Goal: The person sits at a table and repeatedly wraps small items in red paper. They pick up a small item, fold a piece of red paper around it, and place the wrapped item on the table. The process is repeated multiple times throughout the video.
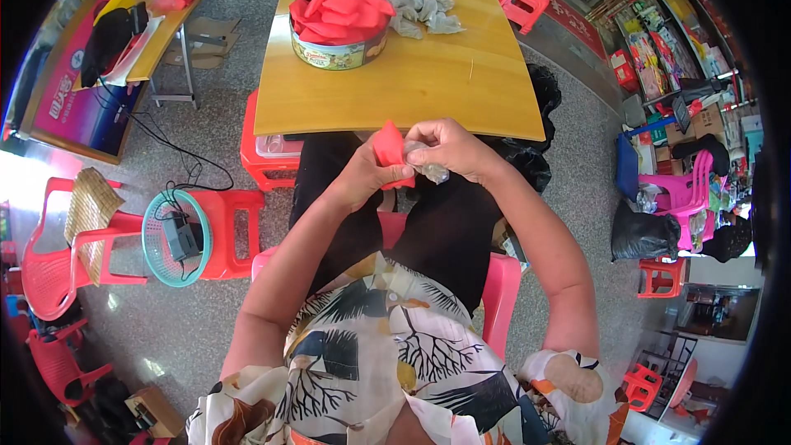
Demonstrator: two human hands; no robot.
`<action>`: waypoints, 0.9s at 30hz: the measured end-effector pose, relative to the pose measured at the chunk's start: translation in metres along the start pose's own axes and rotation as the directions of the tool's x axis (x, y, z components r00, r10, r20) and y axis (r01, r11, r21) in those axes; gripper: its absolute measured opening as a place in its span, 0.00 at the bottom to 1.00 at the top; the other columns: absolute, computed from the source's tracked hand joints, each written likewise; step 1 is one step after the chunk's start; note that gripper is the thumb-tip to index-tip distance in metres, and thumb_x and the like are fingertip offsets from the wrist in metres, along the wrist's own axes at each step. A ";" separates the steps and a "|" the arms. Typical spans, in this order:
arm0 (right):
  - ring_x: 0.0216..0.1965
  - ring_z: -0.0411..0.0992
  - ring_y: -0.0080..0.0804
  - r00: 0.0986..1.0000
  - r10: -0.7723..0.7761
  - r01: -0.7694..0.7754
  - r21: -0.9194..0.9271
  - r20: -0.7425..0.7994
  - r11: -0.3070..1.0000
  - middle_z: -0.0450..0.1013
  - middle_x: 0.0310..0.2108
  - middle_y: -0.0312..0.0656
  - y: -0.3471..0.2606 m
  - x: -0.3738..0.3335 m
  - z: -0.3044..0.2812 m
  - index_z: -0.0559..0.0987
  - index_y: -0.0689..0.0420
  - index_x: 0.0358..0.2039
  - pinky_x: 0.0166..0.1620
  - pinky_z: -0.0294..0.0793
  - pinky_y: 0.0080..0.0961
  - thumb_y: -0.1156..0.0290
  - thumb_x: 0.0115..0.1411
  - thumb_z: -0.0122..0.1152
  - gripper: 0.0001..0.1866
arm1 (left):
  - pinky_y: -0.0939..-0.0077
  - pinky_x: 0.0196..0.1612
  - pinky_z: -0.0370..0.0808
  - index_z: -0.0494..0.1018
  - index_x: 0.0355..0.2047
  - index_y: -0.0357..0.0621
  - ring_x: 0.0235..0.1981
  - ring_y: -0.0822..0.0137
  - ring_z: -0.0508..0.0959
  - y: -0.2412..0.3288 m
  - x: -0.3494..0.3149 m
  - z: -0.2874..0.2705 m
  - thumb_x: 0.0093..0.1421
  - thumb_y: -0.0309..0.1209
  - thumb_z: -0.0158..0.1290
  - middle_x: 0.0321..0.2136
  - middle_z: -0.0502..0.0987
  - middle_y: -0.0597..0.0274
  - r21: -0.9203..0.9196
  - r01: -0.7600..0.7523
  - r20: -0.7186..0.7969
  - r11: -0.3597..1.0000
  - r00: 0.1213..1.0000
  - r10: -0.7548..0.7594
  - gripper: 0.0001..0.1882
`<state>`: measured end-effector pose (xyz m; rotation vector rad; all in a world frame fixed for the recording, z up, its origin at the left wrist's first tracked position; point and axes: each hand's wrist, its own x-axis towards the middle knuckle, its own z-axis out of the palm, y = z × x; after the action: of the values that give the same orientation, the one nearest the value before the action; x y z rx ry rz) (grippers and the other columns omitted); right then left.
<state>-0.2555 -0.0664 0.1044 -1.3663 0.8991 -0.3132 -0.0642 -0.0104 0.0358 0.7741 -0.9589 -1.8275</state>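
While seated, with a turquoise basket (pixel 206 235) off to the left, facing a round printed tin (pixel 339 55) heaped with red fabric-like pieces (pixel 342 12) on a yellow table (pixel 412 95); above black trousers (pixel 449 239), firmly clasping a separate red sheet (pixel 389 150) in left hand (pixel 359 178), and pinching a crumpled translucent packet (pixel 433 172), just beside, in right hand (pixel 456 149).

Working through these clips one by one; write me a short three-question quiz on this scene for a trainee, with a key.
1. Multiple choice: what colour is the piece in the left hand? (a) blue (b) red (c) green
2. True or false: the round tin stands on the floor.
3. Short answer: on which side of the tin, as the person sees it, do the pale bundles lie?

Key: 1. b. 2. False; it stands on the table. 3. The right side.
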 end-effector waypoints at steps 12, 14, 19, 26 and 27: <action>0.28 0.68 0.16 0.889 -0.298 0.124 -0.445 -0.347 0.887 0.73 0.24 0.35 0.035 0.019 0.025 0.79 0.65 0.33 0.34 0.70 0.21 0.79 0.52 0.55 0.08 | 0.75 0.49 0.74 0.61 0.58 0.40 0.45 0.73 0.74 -0.020 0.002 0.006 0.52 0.22 0.66 0.44 0.74 0.64 0.008 0.016 -0.013 1.000 1.000 -0.015 0.36; 0.27 0.65 0.14 0.863 -0.331 0.168 -0.402 -0.380 0.900 0.72 0.23 0.33 0.034 0.018 0.026 0.78 0.65 0.32 0.32 0.68 0.19 0.79 0.53 0.54 0.07 | 0.75 0.49 0.74 0.60 0.59 0.40 0.46 0.73 0.74 -0.012 0.002 0.008 0.53 0.23 0.65 0.45 0.73 0.64 -0.007 -0.013 -0.002 1.000 1.000 0.013 0.36; 0.26 0.63 0.12 0.892 -0.324 0.186 -0.400 -0.314 0.898 0.70 0.23 0.29 0.016 0.009 0.017 0.78 0.63 0.31 0.31 0.66 0.18 0.77 0.55 0.55 0.05 | 0.75 0.47 0.74 0.61 0.59 0.39 0.43 0.72 0.74 0.006 -0.009 0.008 0.54 0.25 0.64 0.46 0.72 0.62 -0.039 -0.120 -0.019 0.992 0.993 0.119 0.34; 0.31 0.74 0.27 0.914 -0.257 0.106 -0.425 -0.314 0.899 0.76 0.27 0.45 0.018 0.016 0.011 0.79 0.63 0.33 0.38 0.72 0.27 0.71 0.50 0.60 0.11 | 0.81 0.34 0.73 0.68 0.42 0.38 0.36 0.74 0.73 0.014 -0.026 0.026 0.56 0.25 0.61 0.40 0.71 0.60 0.790 -0.184 -0.150 0.586 0.867 0.475 0.17; 0.32 0.74 0.27 0.928 -0.241 0.102 -0.429 -0.284 0.897 0.76 0.28 0.44 0.016 0.017 0.013 0.79 0.63 0.33 0.38 0.72 0.27 0.71 0.51 0.60 0.11 | 0.79 0.34 0.74 0.68 0.41 0.38 0.35 0.72 0.74 0.009 -0.022 0.025 0.54 0.27 0.63 0.38 0.72 0.59 0.755 -0.184 -0.174 0.629 0.869 0.463 0.17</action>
<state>-0.2402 -0.0649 0.0830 -1.8247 1.1686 -0.5262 -0.0724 0.0144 0.0589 1.2542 -1.4829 -0.8881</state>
